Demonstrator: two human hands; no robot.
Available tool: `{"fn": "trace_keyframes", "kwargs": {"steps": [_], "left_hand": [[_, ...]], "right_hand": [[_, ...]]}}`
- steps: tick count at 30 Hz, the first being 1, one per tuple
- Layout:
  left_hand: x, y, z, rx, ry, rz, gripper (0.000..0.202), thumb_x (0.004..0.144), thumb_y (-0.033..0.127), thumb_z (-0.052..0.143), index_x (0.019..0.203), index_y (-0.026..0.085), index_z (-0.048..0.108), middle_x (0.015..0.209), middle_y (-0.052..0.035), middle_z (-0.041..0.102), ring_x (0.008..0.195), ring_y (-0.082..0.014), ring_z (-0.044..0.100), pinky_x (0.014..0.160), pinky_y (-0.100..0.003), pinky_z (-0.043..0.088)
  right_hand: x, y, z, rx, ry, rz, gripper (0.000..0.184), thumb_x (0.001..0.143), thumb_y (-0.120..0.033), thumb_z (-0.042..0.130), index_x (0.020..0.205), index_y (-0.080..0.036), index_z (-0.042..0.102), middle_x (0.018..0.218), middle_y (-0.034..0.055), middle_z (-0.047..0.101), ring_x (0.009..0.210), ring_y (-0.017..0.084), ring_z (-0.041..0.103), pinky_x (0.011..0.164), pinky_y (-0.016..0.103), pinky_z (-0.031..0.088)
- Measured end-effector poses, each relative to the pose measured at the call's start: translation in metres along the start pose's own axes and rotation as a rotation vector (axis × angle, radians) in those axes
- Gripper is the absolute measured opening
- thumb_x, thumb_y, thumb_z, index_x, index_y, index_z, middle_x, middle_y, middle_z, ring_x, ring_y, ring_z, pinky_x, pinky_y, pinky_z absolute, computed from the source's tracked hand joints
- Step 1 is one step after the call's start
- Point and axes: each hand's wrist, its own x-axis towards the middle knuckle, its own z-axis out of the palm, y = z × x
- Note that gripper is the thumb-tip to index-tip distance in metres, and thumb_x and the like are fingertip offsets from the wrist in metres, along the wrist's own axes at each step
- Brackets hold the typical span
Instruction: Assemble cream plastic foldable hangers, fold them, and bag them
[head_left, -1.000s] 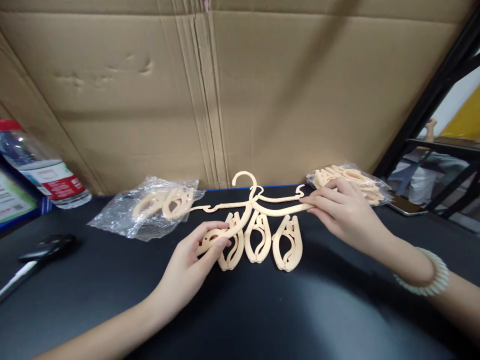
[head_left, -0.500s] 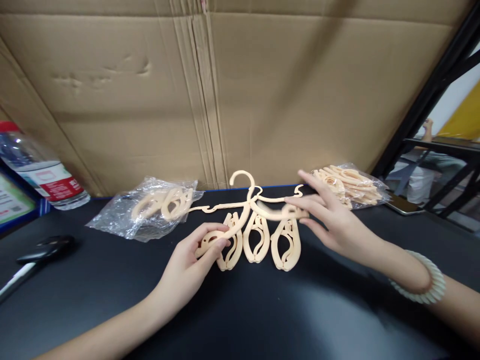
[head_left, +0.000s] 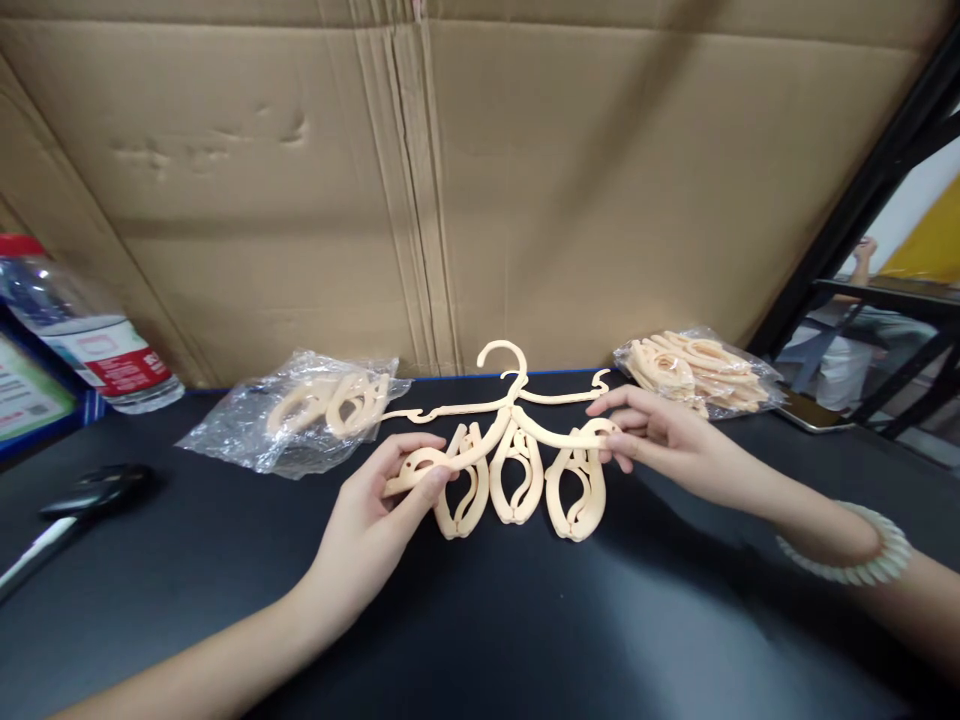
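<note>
A cream folding clothes hanger [head_left: 487, 440] is held in the air with both arms spread out and its hook pointing up. My left hand [head_left: 379, 500] pinches the left arm's end between thumb and fingers. At the other end, my right hand [head_left: 656, 432] has its thumb and fingers closed on the right arm's tip. Behind it, another unfolded hanger [head_left: 465, 408] lies on the table. Three folded hangers lie below the held one: a left one [head_left: 459, 515], a middle one [head_left: 516, 490] and a right one [head_left: 589, 505].
A clear bag [head_left: 247, 425] with folded hangers lies at the left, and a fuller bag [head_left: 697, 365] at the right, by a phone [head_left: 814, 412]. A bottle [head_left: 112, 350] and a black object [head_left: 97, 490] are far left. Cardboard [head_left: 300, 200] stands behind the black table [head_left: 510, 620].
The held hanger's right arm, blurred before, is now steady and spread outward. My right hand's raised, spread fingers have closed on its tip. My left hand keeps its grip.
</note>
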Motion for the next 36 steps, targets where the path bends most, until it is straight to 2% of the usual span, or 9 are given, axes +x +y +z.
{"fn": "trace_keyframes", "kwargs": {"steps": [4, 7, 12, 16, 19, 23, 28, 32, 36], "left_hand": [[-0.001, -0.001, 0.003, -0.162, 0.08, -0.024, 0.029, 0.08, 0.039, 0.072, 0.102, 0.022, 0.061, 0.079, 0.0027, 0.064, 0.07, -0.0112, 0.058, 0.068, -0.018, 0.049], [-0.004, 0.0, 0.004, -0.25, 0.087, -0.007, 0.032, 0.078, 0.034, 0.075, 0.103, 0.022, 0.06, 0.078, 0.004, 0.063, 0.069, -0.0103, 0.059, 0.067, -0.018, 0.05], [-0.007, 0.002, 0.005, -0.273, 0.015, 0.028, 0.034, 0.08, 0.03, 0.074, 0.109, 0.024, 0.057, 0.079, 0.004, 0.061, 0.071, -0.0109, 0.06, 0.066, -0.018, 0.052], [-0.006, 0.003, 0.006, -0.268, -0.099, 0.002, 0.032, 0.08, 0.033, 0.074, 0.107, 0.023, 0.058, 0.077, 0.0035, 0.06, 0.061, -0.0096, 0.055, 0.049, -0.015, 0.046], [-0.007, 0.004, 0.007, -0.263, -0.196, -0.054, 0.03, 0.081, 0.036, 0.072, 0.104, 0.022, 0.06, 0.074, 0.0031, 0.058, 0.055, -0.0092, 0.051, 0.041, -0.014, 0.042], [-0.006, 0.004, 0.007, -0.31, -0.203, -0.063, 0.027, 0.08, 0.035, 0.074, 0.1, 0.02, 0.062, 0.08, 0.0011, 0.06, 0.061, -0.0112, 0.057, 0.049, -0.018, 0.052], [-0.004, 0.003, 0.007, -0.427, -0.171, -0.02, 0.032, 0.079, 0.026, 0.076, 0.106, 0.022, 0.06, 0.107, -0.002, 0.06, 0.065, -0.0084, 0.06, 0.06, -0.022, 0.058], [-0.004, -0.001, 0.008, -0.509, -0.173, -0.01, 0.038, 0.079, 0.023, 0.076, 0.112, 0.024, 0.058, 0.103, -0.0015, 0.06, 0.074, -0.0123, 0.063, 0.059, -0.021, 0.057], [-0.005, -0.004, 0.008, -0.525, -0.199, -0.026, 0.046, 0.079, 0.019, 0.077, 0.119, 0.026, 0.055, 0.095, -0.0006, 0.064, 0.079, -0.0133, 0.065, 0.071, -0.023, 0.059]], "right_hand": [[0.004, 0.0, -0.005, 0.056, 0.113, -0.003, 0.025, 0.092, -0.043, 0.055, 0.097, -0.02, 0.06, 0.074, 0.0006, 0.058, 0.066, 0.014, 0.054, 0.062, 0.028, 0.047], [0.003, -0.001, -0.007, 0.044, 0.132, 0.005, 0.025, 0.092, -0.043, 0.055, 0.091, -0.02, 0.066, 0.077, 0.0013, 0.058, 0.067, 0.013, 0.053, 0.063, 0.027, 0.045], [0.0, -0.001, 0.005, 0.24, 0.052, 0.059, 0.024, 0.092, -0.042, 0.057, 0.094, -0.019, 0.065, 0.077, 0.0007, 0.059, 0.068, 0.012, 0.053, 0.063, 0.025, 0.046], [-0.002, -0.002, 0.02, 0.577, -0.01, 0.162, 0.023, 0.088, -0.04, 0.066, 0.097, -0.02, 0.058, 0.074, -0.0019, 0.059, 0.063, 0.009, 0.054, 0.059, 0.022, 0.047], [-0.002, -0.003, 0.026, 0.665, -0.039, 0.179, 0.024, 0.086, -0.037, 0.069, 0.092, -0.018, 0.057, 0.075, -0.001, 0.06, 0.062, 0.008, 0.055, 0.058, 0.021, 0.048], [-0.002, -0.004, 0.023, 0.684, 0.06, 0.144, 0.022, 0.086, -0.036, 0.07, 0.09, -0.018, 0.058, 0.071, -0.0024, 0.059, 0.059, 0.007, 0.054, 0.057, 0.021, 0.048], [0.001, 0.001, 0.017, 0.722, 0.254, 0.158, 0.023, 0.084, -0.039, 0.071, 0.092, -0.02, 0.061, 0.079, -0.0018, 0.058, 0.071, 0.01, 0.057, 0.064, 0.023, 0.05], [0.0, 0.001, 0.021, 0.746, 0.237, 0.179, 0.028, 0.082, -0.036, 0.073, 0.102, -0.022, 0.061, 0.084, -0.0017, 0.058, 0.077, 0.011, 0.058, 0.073, 0.026, 0.052], [-0.005, -0.003, 0.031, 0.794, 0.187, 0.168, 0.037, 0.078, -0.032, 0.077, 0.105, -0.024, 0.054, 0.085, -0.0022, 0.06, 0.079, 0.012, 0.06, 0.075, 0.028, 0.052]]}}
